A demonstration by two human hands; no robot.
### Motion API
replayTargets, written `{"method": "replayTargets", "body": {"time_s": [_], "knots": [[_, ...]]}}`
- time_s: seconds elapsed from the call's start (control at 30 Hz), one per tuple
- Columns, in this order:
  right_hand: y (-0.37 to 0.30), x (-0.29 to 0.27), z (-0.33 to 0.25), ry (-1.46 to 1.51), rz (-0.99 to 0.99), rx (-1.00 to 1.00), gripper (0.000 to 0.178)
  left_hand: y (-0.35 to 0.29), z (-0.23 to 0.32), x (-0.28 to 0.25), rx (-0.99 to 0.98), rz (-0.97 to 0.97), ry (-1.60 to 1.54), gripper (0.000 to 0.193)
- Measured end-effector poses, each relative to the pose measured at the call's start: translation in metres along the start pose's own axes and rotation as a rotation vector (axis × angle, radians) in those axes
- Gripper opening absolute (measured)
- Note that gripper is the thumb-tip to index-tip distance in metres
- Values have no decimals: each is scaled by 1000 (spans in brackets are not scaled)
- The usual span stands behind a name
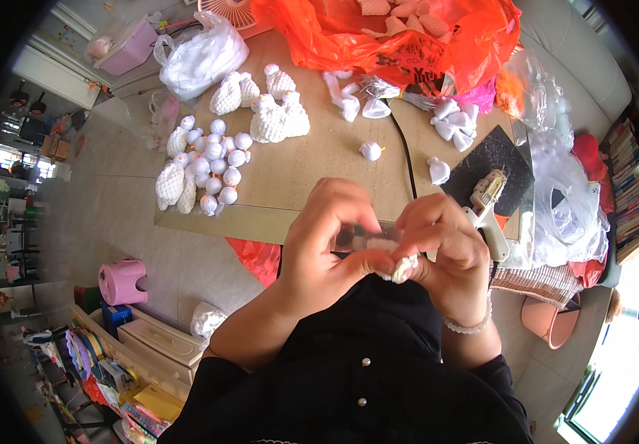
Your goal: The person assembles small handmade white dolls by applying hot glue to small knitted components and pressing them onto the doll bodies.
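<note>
In front of my chest, at the table's near edge, my left hand (327,248) and my right hand (452,255) pinch a small white fabric piece (405,269) between them. Fingers cover most of it, and its full shape is hidden. Just beyond the hands lies a single white ball head (370,151) with an orange beak. To its right is a small white cloth piece (438,171). Several similar ball heads (216,164) cluster at the left of the table, next to white bumpy stuffed bodies (279,118), some with heads on.
A red plastic bag (393,55) with white pieces covers the far side. A glue gun (488,191) rests on a black board (508,159) at the right. A black cord (404,140) runs across the wooden table (312,177). A pink stool (122,281) stands on the floor at left.
</note>
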State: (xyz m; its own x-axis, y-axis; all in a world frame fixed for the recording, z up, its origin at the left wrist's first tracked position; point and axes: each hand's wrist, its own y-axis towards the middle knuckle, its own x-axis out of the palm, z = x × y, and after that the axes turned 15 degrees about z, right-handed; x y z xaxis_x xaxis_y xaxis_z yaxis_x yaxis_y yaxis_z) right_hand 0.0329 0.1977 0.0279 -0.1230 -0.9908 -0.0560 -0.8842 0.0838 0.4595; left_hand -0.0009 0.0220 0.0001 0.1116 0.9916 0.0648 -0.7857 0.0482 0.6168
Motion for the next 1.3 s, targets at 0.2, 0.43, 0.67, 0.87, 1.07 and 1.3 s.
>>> {"method": "replayTargets", "body": {"time_s": [0.2, 0.43, 0.67, 0.87, 1.07, 1.3], "knots": [[-1, 0, 0, -44, 79, 34, 15, 1, 18, 4, 149, -20, 141, 24], [2, -2, 3, -70, 43, -71, 16, 1, 17, 2, 181, -30, 151, 25], [9, -5, 2, -130, -52, -209, 18, -4, 15, 0, -529, -34, -313, 31], [13, -8, 4, -96, -155, -255, 19, 3, 22, -5, -749, -184, -256, 25], [5, 1, 4, -115, 41, -199, 22, 0, 17, -2, -307, -122, -32, 11], [1, -1, 7, -241, 114, -272, 21, -7, 12, 3, -301, 1, -160, 12]]}}
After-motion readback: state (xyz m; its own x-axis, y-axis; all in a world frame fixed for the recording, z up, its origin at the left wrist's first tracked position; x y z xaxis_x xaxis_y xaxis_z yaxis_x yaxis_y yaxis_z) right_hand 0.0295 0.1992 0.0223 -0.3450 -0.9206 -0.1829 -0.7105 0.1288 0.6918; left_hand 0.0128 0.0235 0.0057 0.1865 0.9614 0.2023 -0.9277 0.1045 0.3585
